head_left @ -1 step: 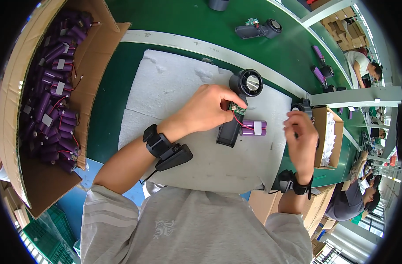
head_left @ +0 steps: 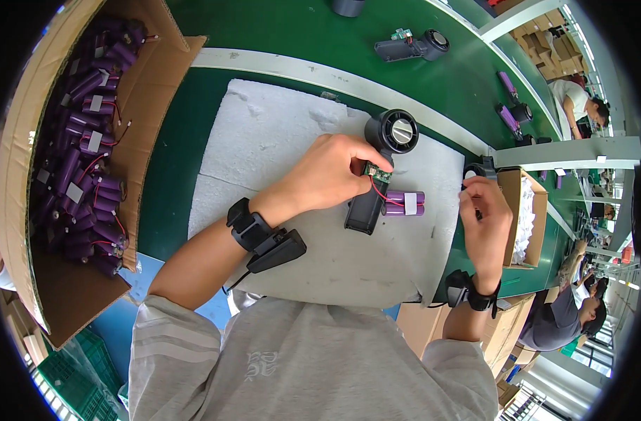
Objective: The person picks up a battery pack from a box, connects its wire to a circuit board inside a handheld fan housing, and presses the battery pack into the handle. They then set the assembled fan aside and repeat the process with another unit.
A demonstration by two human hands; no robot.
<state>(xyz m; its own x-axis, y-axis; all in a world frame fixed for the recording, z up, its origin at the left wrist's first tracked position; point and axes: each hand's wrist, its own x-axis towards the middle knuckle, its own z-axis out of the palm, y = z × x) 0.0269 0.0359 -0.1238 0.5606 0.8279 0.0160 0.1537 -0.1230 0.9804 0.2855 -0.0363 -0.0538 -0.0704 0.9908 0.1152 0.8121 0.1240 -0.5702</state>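
Observation:
My left hand [head_left: 327, 172] is closed, thumb and fingertips pinching a small green circuit board [head_left: 379, 173] at the neck of a black handheld fan [head_left: 366, 210]. The fan lies on a white foam sheet, its round head [head_left: 393, 132] pointing away from me. Red wires run from the board to a purple battery pack [head_left: 405, 203] with a white label, lying right of the handle. My right hand [head_left: 485, 221] is raised at the foam's right edge, fingers curled together; what they hold, if anything, is hidden. Just beyond it sits another black fan part [head_left: 480, 168], partly covered.
At left stands a cardboard box [head_left: 149, 105] of purple battery packs. A smaller box [head_left: 538, 224] with white pieces is beyond my right hand. Past the pale rail [head_left: 285, 67], another fan [head_left: 412, 48] lies on the green bench. Two people work at the right.
My right hand has shifted slightly to the right, its fingers drawn closer together. My left hand, the fan and the battery pack look the same.

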